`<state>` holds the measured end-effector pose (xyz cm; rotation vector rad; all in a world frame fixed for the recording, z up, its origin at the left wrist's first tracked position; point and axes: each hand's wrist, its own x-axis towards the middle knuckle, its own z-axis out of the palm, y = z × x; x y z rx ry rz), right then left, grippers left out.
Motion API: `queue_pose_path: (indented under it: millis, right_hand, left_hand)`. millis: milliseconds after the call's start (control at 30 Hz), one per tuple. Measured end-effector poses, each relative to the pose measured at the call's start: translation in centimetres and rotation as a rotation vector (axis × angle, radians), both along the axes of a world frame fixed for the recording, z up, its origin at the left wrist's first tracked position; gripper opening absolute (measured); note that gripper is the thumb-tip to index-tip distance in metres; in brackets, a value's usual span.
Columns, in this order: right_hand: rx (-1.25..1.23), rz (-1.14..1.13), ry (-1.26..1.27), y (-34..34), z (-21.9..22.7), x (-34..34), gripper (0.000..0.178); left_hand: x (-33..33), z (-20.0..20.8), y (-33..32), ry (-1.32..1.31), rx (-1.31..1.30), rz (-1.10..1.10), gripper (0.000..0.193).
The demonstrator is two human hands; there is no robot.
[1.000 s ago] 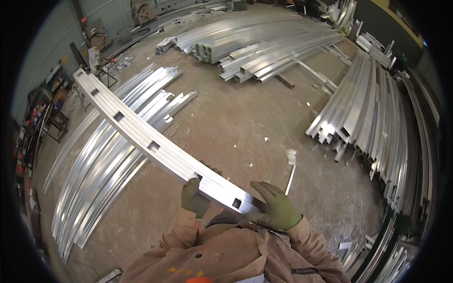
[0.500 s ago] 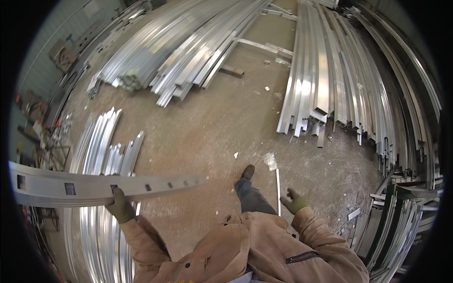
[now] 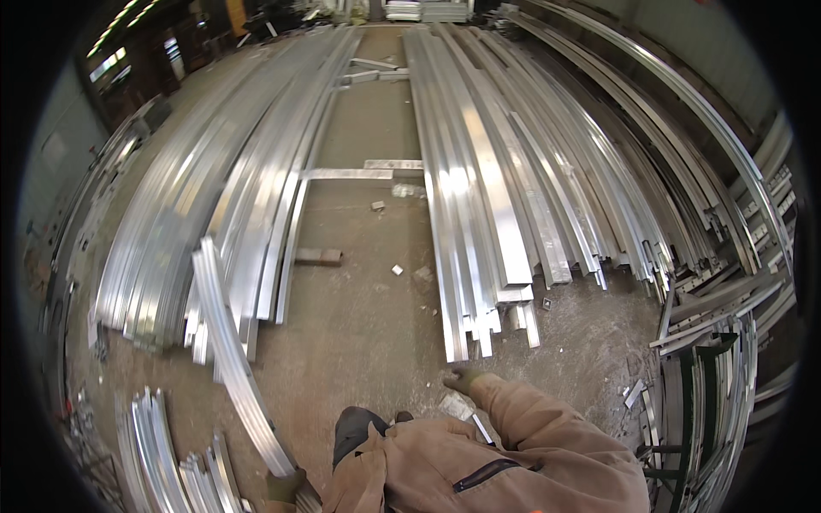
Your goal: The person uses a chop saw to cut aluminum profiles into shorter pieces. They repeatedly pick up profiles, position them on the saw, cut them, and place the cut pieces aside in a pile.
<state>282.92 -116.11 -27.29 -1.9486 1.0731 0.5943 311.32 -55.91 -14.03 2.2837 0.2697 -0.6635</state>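
My left hand (image 3: 285, 486), gloved in olive green, grips the near end of a long aluminium profile (image 3: 229, 350) at the bottom edge of the view, low beside my left hip, with the fingers wrapped around the metal. The profile runs up and away from that hand over the concrete floor (image 3: 359, 325), its far end reaching toward a wide stack of bright aluminium lengths (image 3: 214, 214) on my left. My right hand (image 3: 464, 379), in a matching green glove, hangs free out in front of my tan jacket sleeve (image 3: 547, 427); it holds nothing, and its fingers look loosely curled rather than clenched. Just past it lie the cut ends of a second, larger stack of aluminium lengths (image 3: 479, 197), which fans out toward the far end of the workshop. Just beside that hand, close to my body, a thin short strip of metal (image 3: 481, 427) lies on the floor. A short block (image 3: 318, 256) and small offcuts (image 3: 397, 269) are scattered on the bare floor between the two stacks. A smaller bundle of profiles (image 3: 162, 453) lies at my lower left, near the one I carry. At my right stand dark green racks (image 3: 710, 376) loaded with more sections.
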Motion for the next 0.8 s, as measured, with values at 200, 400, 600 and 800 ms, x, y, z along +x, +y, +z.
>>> queue_pose_path:
  millis: [200, 400, 600, 800]
  right_hand:
    - [0.051, -0.194, -0.163, -19.4, 1.5, 20.6, 0.103]
    - [0.017, 0.219, 0.308, -31.9, -0.8, 30.6, 0.105]
    - [0.193, -0.648, 0.303, -41.7, -7.6, 38.1, 0.095]
    - [0.348, -0.231, 0.262, -60.8, -19.2, 52.0, 0.075]
  left_hand:
    - [18.6, -12.8, -16.5, 0.313, -0.081, -0.037, 0.058]
    - [43.7, -14.6, -36.7, 0.444, -0.097, -0.199, 0.07]
    - [65.9, -11.4, -56.9, 0.437, -0.132, -0.36, 0.073]
    - [84.1, -17.1, -79.4, 0.5, 0.062, -0.194, 0.095]
